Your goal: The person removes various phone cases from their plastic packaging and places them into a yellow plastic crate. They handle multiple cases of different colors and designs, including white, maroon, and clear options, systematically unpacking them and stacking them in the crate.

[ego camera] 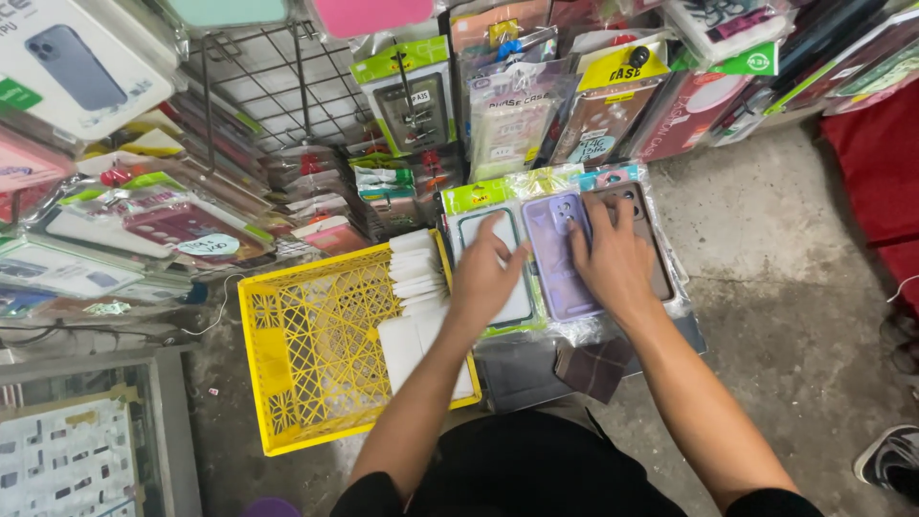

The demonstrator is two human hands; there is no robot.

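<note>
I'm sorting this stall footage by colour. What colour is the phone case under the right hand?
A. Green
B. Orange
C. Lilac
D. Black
C: the right hand rests with its fingers on a lilac phone case in clear wrapping, next to the white-backed one under the left hand.

A yellow plastic crate point(316, 354) sits on the concrete floor point(766, 268), a stack of white packets point(418, 273) along its right edge. Behind the crate, a wire rack point(258, 86) hangs with packaged phone cases point(412, 105). Left of the crate stands a glass display cabinet point(86, 440); far right of it, a red cloth point(876, 182).
</note>
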